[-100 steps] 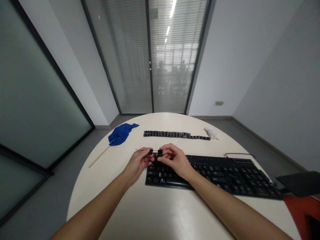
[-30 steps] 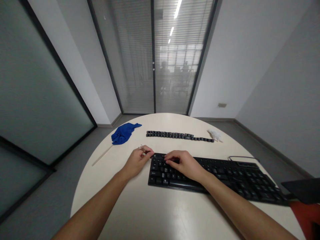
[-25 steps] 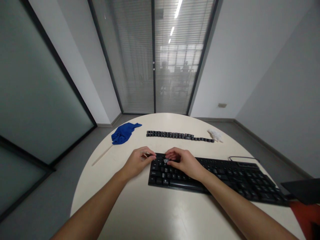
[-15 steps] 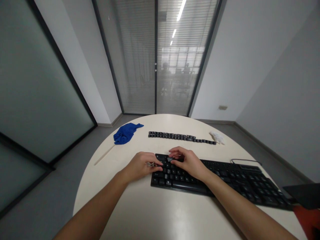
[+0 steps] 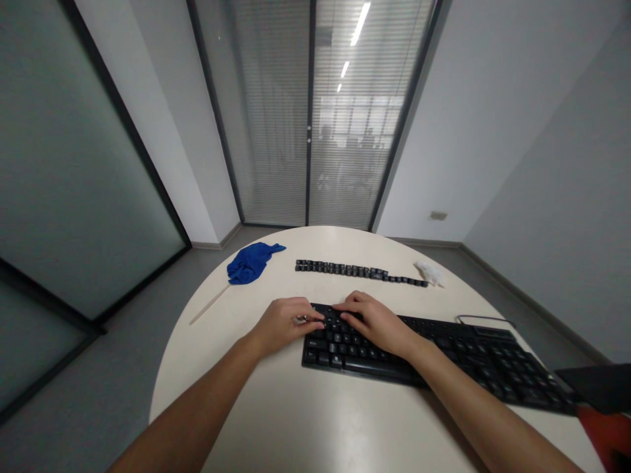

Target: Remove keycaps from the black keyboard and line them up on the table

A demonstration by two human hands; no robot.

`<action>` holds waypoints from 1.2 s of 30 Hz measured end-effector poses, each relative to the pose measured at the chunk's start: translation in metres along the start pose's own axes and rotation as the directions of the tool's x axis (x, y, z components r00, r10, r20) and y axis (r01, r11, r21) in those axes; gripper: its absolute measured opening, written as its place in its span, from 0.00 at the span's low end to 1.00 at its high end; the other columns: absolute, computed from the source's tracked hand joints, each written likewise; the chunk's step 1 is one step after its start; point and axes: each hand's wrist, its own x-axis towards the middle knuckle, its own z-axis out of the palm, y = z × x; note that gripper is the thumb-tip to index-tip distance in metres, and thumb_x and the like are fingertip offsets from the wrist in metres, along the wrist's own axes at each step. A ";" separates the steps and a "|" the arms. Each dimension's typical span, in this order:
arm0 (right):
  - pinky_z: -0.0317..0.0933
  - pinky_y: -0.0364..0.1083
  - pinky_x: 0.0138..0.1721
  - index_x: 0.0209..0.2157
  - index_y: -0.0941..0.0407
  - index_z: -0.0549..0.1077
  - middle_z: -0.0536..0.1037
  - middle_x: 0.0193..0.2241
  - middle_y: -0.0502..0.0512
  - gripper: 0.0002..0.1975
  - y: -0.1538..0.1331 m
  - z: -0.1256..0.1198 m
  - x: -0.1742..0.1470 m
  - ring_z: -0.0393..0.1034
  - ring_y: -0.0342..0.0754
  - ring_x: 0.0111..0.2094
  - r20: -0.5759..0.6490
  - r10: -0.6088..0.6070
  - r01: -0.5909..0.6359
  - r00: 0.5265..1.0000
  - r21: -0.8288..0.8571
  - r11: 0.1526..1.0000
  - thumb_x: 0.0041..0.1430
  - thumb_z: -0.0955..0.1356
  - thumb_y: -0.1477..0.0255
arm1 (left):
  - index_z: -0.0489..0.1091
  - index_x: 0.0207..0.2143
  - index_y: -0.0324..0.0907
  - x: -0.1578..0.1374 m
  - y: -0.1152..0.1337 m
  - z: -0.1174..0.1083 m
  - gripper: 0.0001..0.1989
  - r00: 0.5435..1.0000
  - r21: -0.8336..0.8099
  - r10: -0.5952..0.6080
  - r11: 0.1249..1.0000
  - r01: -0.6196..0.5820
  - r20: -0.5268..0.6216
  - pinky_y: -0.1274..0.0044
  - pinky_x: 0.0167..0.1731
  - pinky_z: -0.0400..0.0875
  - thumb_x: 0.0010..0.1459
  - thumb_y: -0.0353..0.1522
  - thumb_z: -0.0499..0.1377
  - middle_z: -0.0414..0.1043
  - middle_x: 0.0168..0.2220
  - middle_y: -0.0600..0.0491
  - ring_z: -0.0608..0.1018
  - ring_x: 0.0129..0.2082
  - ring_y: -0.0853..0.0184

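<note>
A black keyboard (image 5: 379, 368) lies across the table, its left end in front of me. My left hand (image 5: 283, 323) reaches in from the left, a silver ring on one finger. Its fingertips lie on keys at the keyboard's left end, stretched and slightly apart. My right hand (image 5: 379, 322) rests over the upper left keys, fingers spread and touching them. No loose keycap shows in either hand; what lies under the right fingertips is hidden. Behind the keyboard, loose black keycaps (image 5: 340, 269) stand in two neat rows, with a single line continuing to the right.
A blue cloth (image 5: 254, 261) covers one end of a light wooden stick (image 5: 210, 305) at the left. A crumpled white bag (image 5: 428, 272) lies at the end of the keycap line. A cable (image 5: 486, 318) loops behind the keyboard. The round table's (image 5: 276, 420) edge curves around.
The keycap visible at my right fingertips is no longer distinguishable; those fingers now lie lower on the keys. My left fingertips have shifted slightly up the keyboard. The view has moved a little.
</note>
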 end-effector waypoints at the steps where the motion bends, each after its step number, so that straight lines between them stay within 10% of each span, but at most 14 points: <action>1: 0.64 0.51 0.48 0.48 0.50 0.76 0.75 0.39 0.57 0.13 0.000 0.000 0.000 0.70 0.51 0.44 0.004 0.000 0.000 1.000 -0.003 1.000 0.64 0.64 0.72 | 0.81 0.37 0.47 0.000 0.000 0.001 0.07 1.000 0.018 0.008 1.000 -0.008 -0.003 0.77 0.33 0.68 0.55 0.35 0.65 0.78 0.31 0.49 0.76 0.29 0.65; 13: 0.63 0.49 0.48 0.41 0.54 0.76 0.78 0.39 0.56 0.09 0.000 -0.002 0.000 0.71 0.50 0.43 -0.047 0.000 0.004 0.999 0.089 0.996 0.64 0.64 0.73 | 0.81 0.37 0.46 0.000 0.002 0.015 0.07 0.993 0.079 0.002 0.997 0.008 -0.117 0.77 0.32 0.69 0.57 0.35 0.64 0.77 0.30 0.50 0.76 0.29 0.65; 21: 0.62 0.51 0.52 0.46 0.54 0.76 0.79 0.43 0.55 0.15 0.007 -0.006 -0.004 0.71 0.50 0.46 0.022 0.009 -0.010 1.000 0.075 0.997 0.59 0.64 0.78 | 0.78 0.39 0.41 0.000 0.001 0.025 0.08 0.943 0.287 0.329 0.909 -0.302 -0.048 0.79 0.30 0.71 0.60 0.34 0.61 0.77 0.32 0.50 0.77 0.29 0.69; 26: 0.64 0.49 0.51 0.47 0.53 0.76 0.79 0.43 0.55 0.14 0.007 -0.012 -0.006 0.72 0.49 0.46 0.035 -0.026 0.023 0.999 0.103 0.994 0.63 0.64 0.75 | 0.77 0.38 0.40 0.001 0.006 0.031 0.07 0.949 0.331 0.268 0.922 -0.202 -0.167 0.79 0.33 0.73 0.62 0.33 0.60 0.76 0.32 0.51 0.78 0.31 0.69; 36: 0.63 0.49 0.53 0.48 0.53 0.75 0.75 0.46 0.56 0.16 0.009 -0.002 -0.005 0.70 0.48 0.48 -0.061 -0.068 0.073 0.996 0.079 0.994 0.61 0.64 0.79 | 0.76 0.42 0.40 0.001 0.008 0.034 0.09 0.939 0.399 0.344 0.864 -0.306 -0.026 0.79 0.32 0.73 0.63 0.33 0.58 0.76 0.35 0.51 0.78 0.31 0.69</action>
